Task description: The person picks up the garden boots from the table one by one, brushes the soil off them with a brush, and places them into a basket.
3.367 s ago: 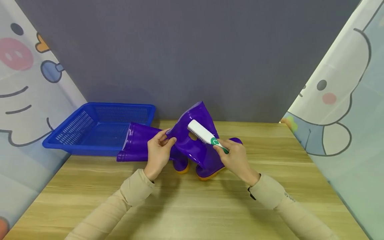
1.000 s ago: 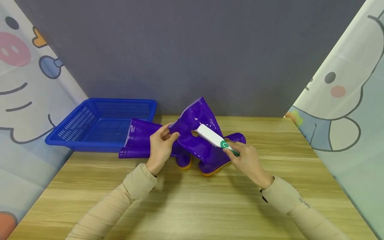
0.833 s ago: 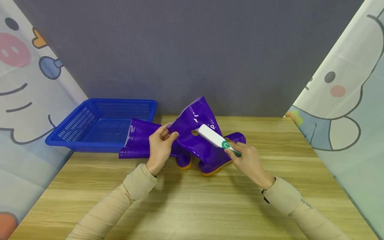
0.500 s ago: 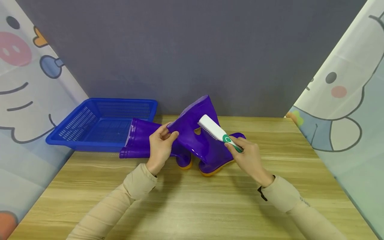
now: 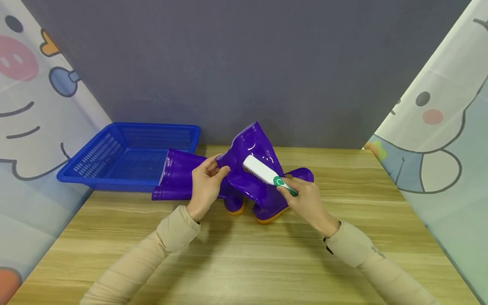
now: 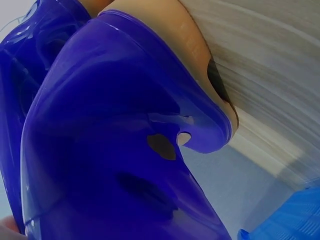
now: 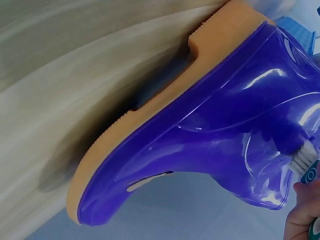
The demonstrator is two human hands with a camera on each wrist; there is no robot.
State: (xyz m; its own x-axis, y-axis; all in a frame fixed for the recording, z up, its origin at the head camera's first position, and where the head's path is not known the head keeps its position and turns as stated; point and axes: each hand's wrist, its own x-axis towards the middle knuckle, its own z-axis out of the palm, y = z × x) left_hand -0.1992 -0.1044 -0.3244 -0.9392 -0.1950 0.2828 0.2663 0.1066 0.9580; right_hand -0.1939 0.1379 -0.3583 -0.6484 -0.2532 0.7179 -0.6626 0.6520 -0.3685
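Observation:
A shiny purple rain boot (image 5: 244,182) with an orange sole stands on the table, its shaft leaning and bent. My left hand (image 5: 206,184) pinches the edge of its top opening between thumb and fingers. In my right hand (image 5: 305,201) is a white scrubbing brush (image 5: 261,169) with a green handle, bristles turned down against the shaft. The right wrist view shows the bristles (image 7: 304,157) at the boot's surface and the orange sole (image 7: 165,100) on the table. A second purple boot (image 5: 179,176) lies on its side, partly behind my left hand.
A blue plastic basket (image 5: 106,185) with slotted sides stands at the back left, close to the lying boot's top. The wooden table (image 5: 248,262) meets a grey panel (image 5: 244,72) at the back. Cartoon-printed sheets hang on both sides.
The brush has gone to and fro over the boot's shaft; since half a second ago it has shifted left and slightly down. The shaft flexes under it. My left hand keeps its pinch, nearly still.

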